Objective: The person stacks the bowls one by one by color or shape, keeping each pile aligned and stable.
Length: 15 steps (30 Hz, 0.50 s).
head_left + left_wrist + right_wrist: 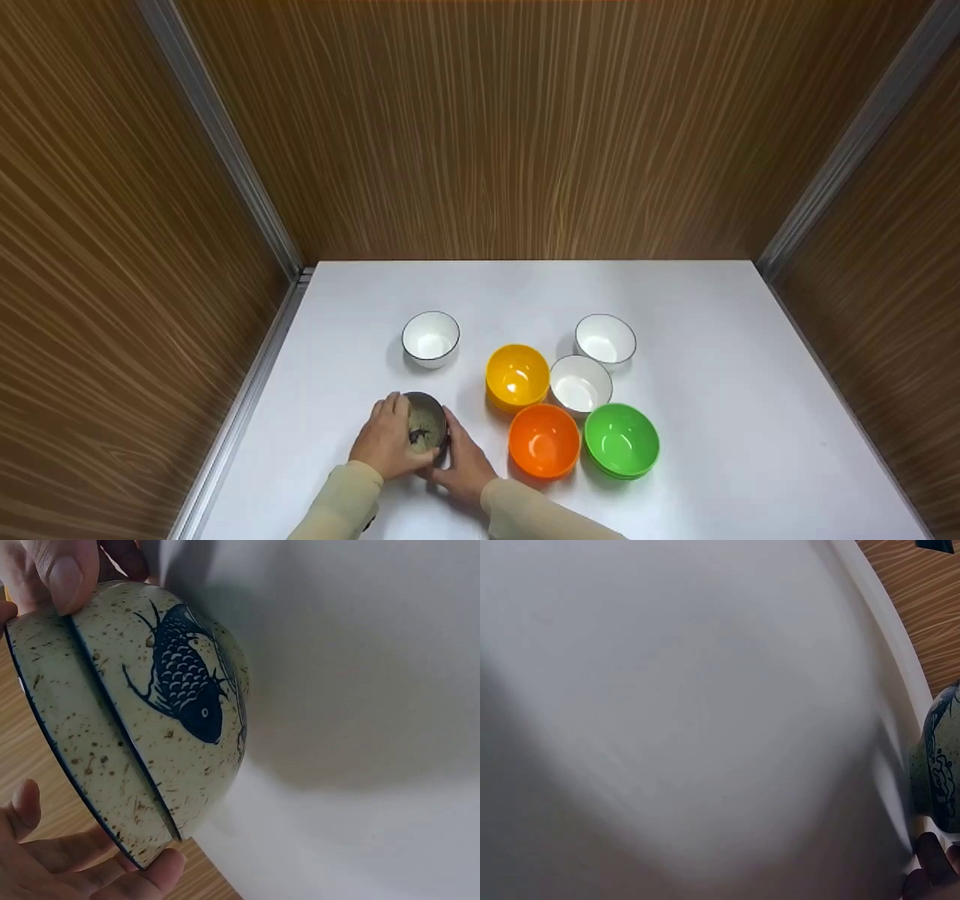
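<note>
Two nested speckled ceramic bowls (426,429) with a blue fish pattern stand near the table's front left. My left hand (396,427) grips their left side and my right hand (452,442) cups their right side. In the left wrist view the nested bowls (157,727) fill the left half, tilted on edge, with a thumb (66,574) on the rim above and fingers (112,877) beneath. At the right edge of the right wrist view only a sliver of the bowls (939,765) and one fingertip (931,870) show.
On the white table (712,390) stand a white bowl (430,339) at the back left and a cluster on the right: yellow bowl (517,377), two white bowls (605,339) (580,384), orange bowl (544,440), green bowls (622,440). Wood-panelled walls enclose three sides.
</note>
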Each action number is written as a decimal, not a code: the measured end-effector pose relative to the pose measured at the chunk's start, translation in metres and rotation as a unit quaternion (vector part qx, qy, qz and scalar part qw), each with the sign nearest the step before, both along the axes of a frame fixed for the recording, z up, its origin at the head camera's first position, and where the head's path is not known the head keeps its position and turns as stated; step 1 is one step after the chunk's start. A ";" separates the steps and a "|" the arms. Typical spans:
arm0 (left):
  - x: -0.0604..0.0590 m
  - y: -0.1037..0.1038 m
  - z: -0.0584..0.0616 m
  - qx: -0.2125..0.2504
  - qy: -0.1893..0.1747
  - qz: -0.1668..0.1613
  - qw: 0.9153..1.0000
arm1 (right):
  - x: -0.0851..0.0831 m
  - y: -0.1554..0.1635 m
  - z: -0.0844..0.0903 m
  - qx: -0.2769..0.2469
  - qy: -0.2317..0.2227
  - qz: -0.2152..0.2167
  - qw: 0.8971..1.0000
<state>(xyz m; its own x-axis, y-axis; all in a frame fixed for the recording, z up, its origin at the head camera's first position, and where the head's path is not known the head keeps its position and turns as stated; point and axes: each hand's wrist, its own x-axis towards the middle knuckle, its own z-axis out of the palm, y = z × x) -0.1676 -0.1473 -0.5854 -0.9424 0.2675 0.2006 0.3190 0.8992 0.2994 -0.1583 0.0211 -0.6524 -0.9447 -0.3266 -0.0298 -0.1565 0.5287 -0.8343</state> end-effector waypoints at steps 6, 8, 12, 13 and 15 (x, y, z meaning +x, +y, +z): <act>0.001 -0.007 -0.003 0.042 -0.017 -0.011 0.999 | 0.001 0.002 0.000 0.002 0.013 0.000 1.000; 0.002 -0.010 -0.006 0.072 -0.023 -0.002 0.997 | 0.004 0.003 0.001 0.002 0.023 0.001 1.000; 0.005 -0.016 -0.012 0.150 -0.042 0.044 0.987 | 0.012 0.002 0.007 -0.008 0.029 0.002 1.000; 0.006 -0.017 -0.013 0.173 -0.055 0.062 0.982 | 0.014 0.002 0.009 -0.013 0.028 0.001 1.000; 0.007 -0.019 -0.015 0.215 -0.086 0.093 0.968 | 0.018 0.002 0.013 -0.017 0.025 -0.002 1.000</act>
